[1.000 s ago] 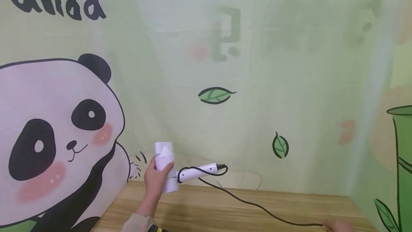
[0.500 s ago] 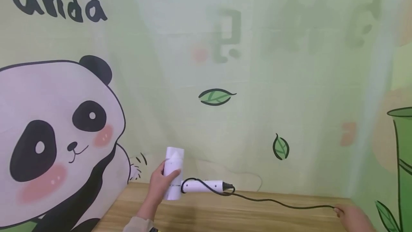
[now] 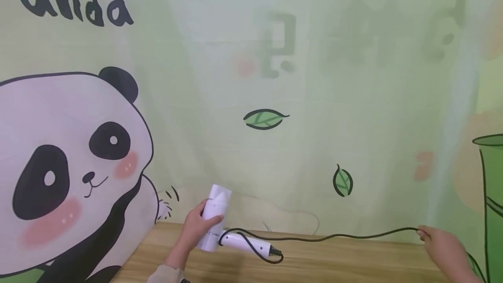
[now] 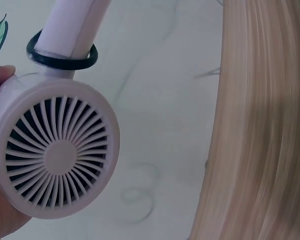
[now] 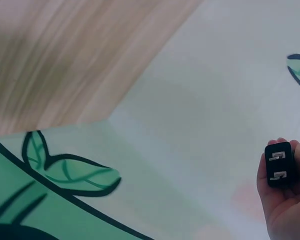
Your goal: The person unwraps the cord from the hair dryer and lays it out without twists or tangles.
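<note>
My left hand (image 3: 195, 227) grips the barrel of a white hair dryer (image 3: 217, 208), its nozzle tilted up and its handle pointing right and slightly down. In the left wrist view the hair dryer's round slatted grille (image 4: 60, 157) faces the camera. One turn of the black cord (image 4: 65, 63) rings the handle where it meets the barrel. From there the cord stretches right over the table to my right hand (image 3: 446, 248). In the right wrist view my fingers hold the cord's black plug (image 5: 281, 164), its two metal prongs facing the camera.
A wooden table (image 3: 338, 261) lies beneath the hands. Behind it hangs a pale green backdrop (image 3: 377, 125) printed with leaves, a panda (image 3: 74, 160) at the left and a green stalk (image 3: 493, 195) at the right.
My right hand has come up into view and pulled the cord higher. The hair dryer has shifted right and down, and its handle has swung from sloping up to sloping down.
</note>
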`<state>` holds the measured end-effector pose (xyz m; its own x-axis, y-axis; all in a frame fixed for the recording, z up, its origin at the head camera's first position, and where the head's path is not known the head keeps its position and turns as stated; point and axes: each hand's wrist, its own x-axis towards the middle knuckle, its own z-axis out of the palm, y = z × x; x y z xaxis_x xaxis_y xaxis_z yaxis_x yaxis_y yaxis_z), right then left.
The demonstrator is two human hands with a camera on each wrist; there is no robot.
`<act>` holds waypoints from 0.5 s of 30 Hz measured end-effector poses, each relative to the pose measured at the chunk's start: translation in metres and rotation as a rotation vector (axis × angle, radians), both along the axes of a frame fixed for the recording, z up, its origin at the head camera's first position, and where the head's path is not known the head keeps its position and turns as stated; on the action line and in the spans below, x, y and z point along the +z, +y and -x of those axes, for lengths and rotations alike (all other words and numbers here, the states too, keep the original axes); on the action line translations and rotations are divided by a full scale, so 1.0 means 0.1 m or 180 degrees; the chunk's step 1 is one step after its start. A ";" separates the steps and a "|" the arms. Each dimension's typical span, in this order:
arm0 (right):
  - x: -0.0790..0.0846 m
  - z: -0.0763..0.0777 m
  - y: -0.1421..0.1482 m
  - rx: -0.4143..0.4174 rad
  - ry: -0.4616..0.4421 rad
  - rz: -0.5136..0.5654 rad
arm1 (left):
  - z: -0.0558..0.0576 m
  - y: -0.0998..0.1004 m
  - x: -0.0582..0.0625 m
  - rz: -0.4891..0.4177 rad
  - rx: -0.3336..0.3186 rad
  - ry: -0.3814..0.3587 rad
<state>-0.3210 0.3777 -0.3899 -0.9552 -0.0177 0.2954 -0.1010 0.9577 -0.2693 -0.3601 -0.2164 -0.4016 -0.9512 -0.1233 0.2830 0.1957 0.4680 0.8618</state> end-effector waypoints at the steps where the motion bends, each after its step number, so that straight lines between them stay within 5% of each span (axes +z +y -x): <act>1: 0.02 -0.02 0.00 -0.0005 0.0020 -0.0010 | 0.00 0.00 -0.01 0.0036 0.0038 0.0018; 15: 0.19 -0.19 -0.04 -0.0010 0.0580 -0.0015 | 0.06 -0.07 -0.15 -0.0084 0.0832 0.0247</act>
<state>-0.3019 0.3734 -0.3712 -0.8859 -0.0165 0.4636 -0.1447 0.9593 -0.2423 -0.3661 -0.2233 -0.4162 -0.8617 -0.3700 0.3472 0.1372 0.4888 0.8615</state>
